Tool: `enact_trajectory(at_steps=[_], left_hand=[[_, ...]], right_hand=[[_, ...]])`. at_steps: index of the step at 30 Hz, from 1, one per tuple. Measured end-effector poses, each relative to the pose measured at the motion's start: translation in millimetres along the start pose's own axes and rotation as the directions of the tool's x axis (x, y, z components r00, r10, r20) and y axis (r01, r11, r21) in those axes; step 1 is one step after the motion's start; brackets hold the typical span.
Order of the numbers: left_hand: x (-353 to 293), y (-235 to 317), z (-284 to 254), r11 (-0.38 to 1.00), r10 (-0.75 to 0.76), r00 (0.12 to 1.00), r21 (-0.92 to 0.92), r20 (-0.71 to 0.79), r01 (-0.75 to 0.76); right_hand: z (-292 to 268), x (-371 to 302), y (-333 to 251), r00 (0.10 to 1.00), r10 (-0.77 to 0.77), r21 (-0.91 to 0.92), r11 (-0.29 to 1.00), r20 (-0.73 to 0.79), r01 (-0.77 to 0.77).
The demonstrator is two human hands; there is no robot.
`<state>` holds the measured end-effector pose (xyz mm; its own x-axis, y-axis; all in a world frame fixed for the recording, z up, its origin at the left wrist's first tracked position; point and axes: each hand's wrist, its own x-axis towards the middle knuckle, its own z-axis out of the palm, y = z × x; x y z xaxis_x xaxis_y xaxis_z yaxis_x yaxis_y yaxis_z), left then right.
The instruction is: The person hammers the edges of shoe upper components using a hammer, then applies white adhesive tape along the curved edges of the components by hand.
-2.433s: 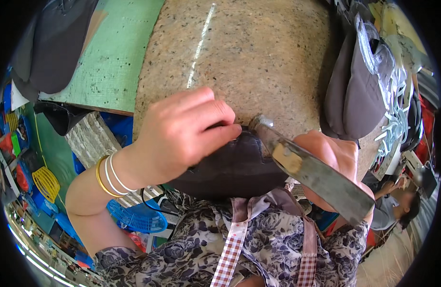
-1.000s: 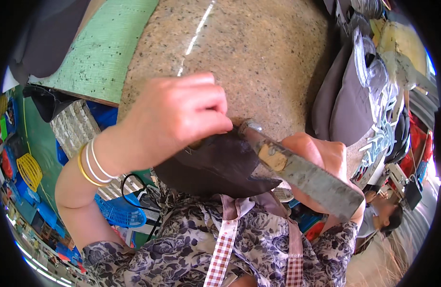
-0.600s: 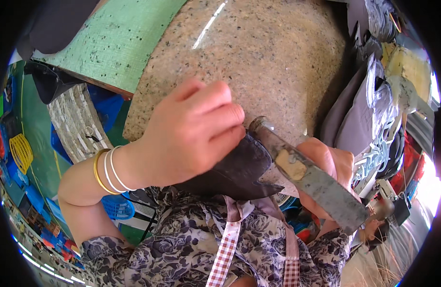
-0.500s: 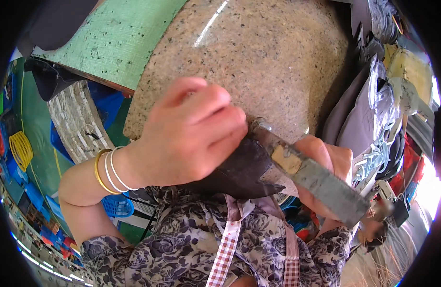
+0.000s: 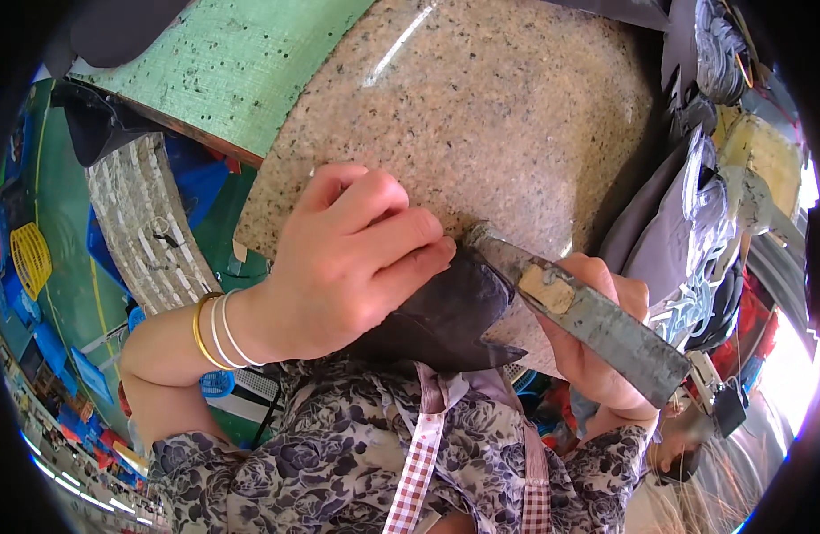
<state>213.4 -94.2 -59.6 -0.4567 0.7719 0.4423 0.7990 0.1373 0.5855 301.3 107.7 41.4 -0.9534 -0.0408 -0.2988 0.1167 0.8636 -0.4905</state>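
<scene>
A dark, leather-like piece lies at the near edge of the speckled stone slab, its pointed end toward my body. My left hand is closed at the piece's far left edge, fingers curled and pressed together; the fingertips are partly hidden. My right hand is wrapped round the handle of a hammer, mostly hidden behind the metal head. The worn grey hammer head slants across, and the wooden handle end shows in its eye. Its narrow face is down at the piece's far edge, beside my left fingertips.
A green speckled board adjoins the slab at the far left. Dark cut pieces are stacked along the right edge, with pale cords below. A yellow basket is at the left. Another person is at the lower right.
The fingers of my left hand have shifted slightly down and curl beside the hammer. The hammer stays almost in place at the piece's edge. The whole view has tilted a little.
</scene>
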Motion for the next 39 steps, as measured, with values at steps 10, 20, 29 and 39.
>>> enact_trajectory(at_steps=[10,20,29,39], left_hand=[[-12,13,-7,0.996,-0.063,0.994,0.061,0.091,0.057],[17,2,-10,0.946,0.242,0.956,-0.258,0.165,-0.195],[212,33,104,0.842,0.396,0.871,-0.265,-0.289,-0.471],[172,-84,15,0.954,0.024,0.994,0.299,-0.104,0.008]], right_hand=[[-1,6,-1,0.995,-0.068,0.075,0.995,0.067,0.063],[-7,-26,23,0.971,-0.231,-0.285,0.928,0.064,0.240],[-45,-135,65,0.205,0.201,0.203,0.979,-0.958,-0.014],[-56,-2,59,0.695,-0.333,-0.267,0.941,-0.637,0.206]])
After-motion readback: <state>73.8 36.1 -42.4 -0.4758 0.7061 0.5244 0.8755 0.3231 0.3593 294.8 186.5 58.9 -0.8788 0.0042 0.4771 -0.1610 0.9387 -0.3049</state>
